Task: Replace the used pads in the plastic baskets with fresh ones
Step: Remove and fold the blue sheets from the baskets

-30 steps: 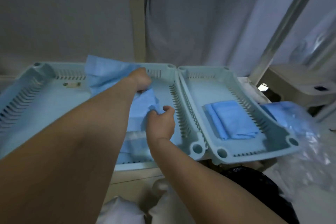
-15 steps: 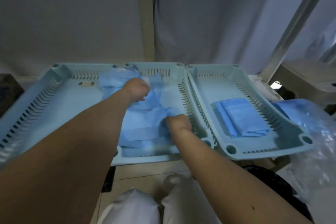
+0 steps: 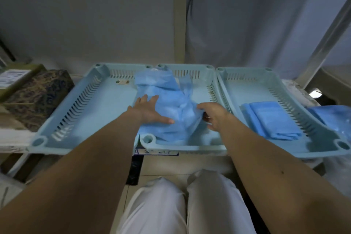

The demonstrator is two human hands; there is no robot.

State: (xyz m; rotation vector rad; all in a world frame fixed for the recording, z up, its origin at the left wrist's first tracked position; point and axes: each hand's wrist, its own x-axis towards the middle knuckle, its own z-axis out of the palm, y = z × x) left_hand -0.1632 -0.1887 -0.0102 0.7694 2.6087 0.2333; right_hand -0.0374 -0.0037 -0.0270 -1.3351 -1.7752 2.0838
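Three pale blue plastic baskets stand side by side. In the middle basket (image 3: 190, 147) lies a crumpled blue pad (image 3: 171, 100), partly spread toward the back wall. My left hand (image 3: 150, 110) rests flat on the pad's left part with its fingers spread. At the pad's right edge, my right hand (image 3: 212, 116) grips the fabric with curled fingers. The left basket (image 3: 102, 116) shows a bare floor. A folded blue pad (image 3: 271, 119) lies in the right basket (image 3: 266, 89).
A clear plastic bag of blue pads (image 3: 334, 118) sits beyond the right basket. A patterned box (image 3: 38, 97) stands left of the baskets. A grey curtain hangs behind, a metal pole (image 3: 326, 38) slants at right, and my white-trousered knees (image 3: 182, 205) are below.
The pad, held up by my left hand a second ago, now lies down in the middle basket. My left hand has opened flat on it; my right hand shifted to the pad's right edge.
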